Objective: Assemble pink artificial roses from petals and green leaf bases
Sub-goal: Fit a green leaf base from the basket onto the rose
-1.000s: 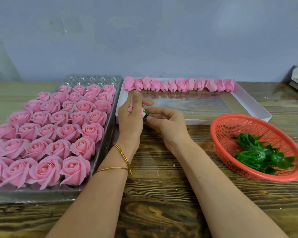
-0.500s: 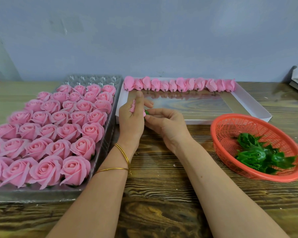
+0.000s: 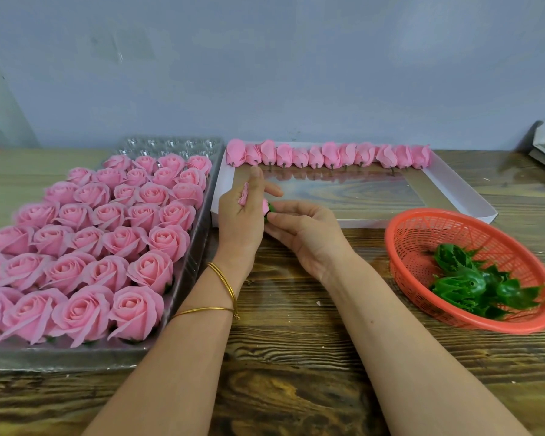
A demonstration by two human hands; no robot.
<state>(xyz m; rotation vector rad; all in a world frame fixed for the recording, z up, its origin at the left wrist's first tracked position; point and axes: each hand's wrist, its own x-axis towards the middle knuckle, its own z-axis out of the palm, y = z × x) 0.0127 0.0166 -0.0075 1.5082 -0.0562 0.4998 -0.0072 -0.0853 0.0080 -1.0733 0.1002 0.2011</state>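
Pink rose (image 3: 244, 196) is still pinched in the left hand (image 3: 239, 221). Its green leaf base (image 3: 271, 209) is kept pressed on by the right hand (image 3: 306, 234) fingertips; little has changed.

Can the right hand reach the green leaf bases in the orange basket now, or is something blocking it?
Probably yes. The basket is open on top, on the right hand's side, with bare table between. But its fingers are now pinching the green base of the rose, so they must let go first.
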